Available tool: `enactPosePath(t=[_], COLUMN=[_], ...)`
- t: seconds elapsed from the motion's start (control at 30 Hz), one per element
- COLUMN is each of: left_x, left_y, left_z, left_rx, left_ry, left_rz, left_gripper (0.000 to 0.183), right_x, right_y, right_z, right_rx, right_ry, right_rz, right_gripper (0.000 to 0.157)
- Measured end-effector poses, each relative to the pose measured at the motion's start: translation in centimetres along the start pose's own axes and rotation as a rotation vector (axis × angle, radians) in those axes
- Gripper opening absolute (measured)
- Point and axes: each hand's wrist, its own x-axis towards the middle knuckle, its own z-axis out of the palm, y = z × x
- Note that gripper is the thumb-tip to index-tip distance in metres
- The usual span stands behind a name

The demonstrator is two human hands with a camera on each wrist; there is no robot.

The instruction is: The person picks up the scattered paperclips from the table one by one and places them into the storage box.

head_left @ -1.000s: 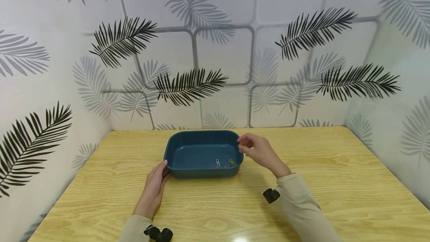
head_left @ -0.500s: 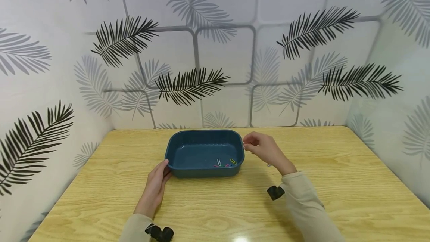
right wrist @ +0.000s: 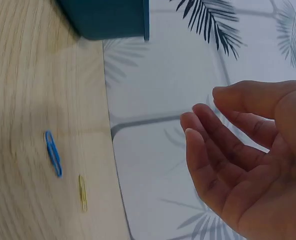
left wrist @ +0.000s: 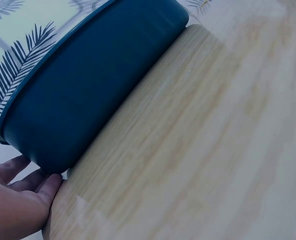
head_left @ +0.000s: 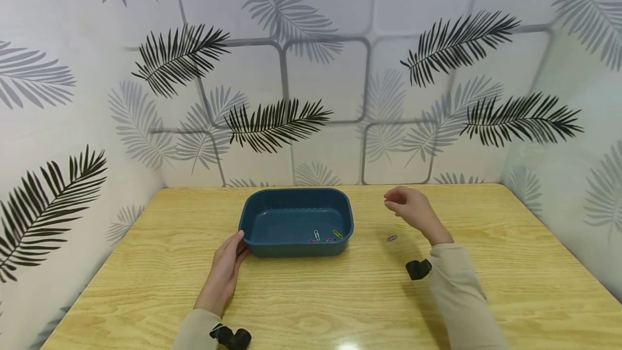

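A dark blue plastic tray (head_left: 291, 250) sits on the wooden table. My left hand (head_left: 225, 266) holds its near left corner, thumb at the rim and fingers against the lower side; in the left wrist view the fingertips (left wrist: 52, 182) reach the bottom corner. Several paper clips, among them a white one (head_left: 316, 235) and a yellow one (head_left: 337, 234), lie in the tray's near right corner. Right of the tray, my right hand (head_left: 413, 209) hovers over the table with fingers loosely curled and nothing between them. Below it lie a purplish-blue paper clip (right wrist: 53, 153) and a yellow paper clip (right wrist: 83, 193).
The wooden table (head_left: 301, 296) runs back to a wall (head_left: 325, 150) with a leaf pattern. Patterned panels also stand at the left and right sides. A small black camera (head_left: 419, 269) is worn on the right wrist, another (head_left: 230, 336) on the left.
My right hand has drawn away from the tray's right rim, moving right. Clips on the table that its hand and arm covered now show. The left hand and the tray have stayed put.
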Motion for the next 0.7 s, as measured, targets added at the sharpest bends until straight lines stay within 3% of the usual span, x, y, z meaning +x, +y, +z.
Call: enactPosePath(t=[0.3, 0.7], left_x=[-0.2, -0.2], left_y=[0.0, 0.0], left_z=[0.1, 0.1], left_rx=[-0.003, 0.014], left_ry=[0.0, 0.002], left_rz=[-0.006, 0.0], left_gripper=[0.057, 0.058], right_x=[0.0, -0.5], right_y=[1.9, 2.8], right_z=[-0.4, 0.1], right_rx=[-0.113, -0.141], right_ry=[-0.061, -0.306], right_rz=[0.037, 0.067], right_gripper=[0.02, 0.022])
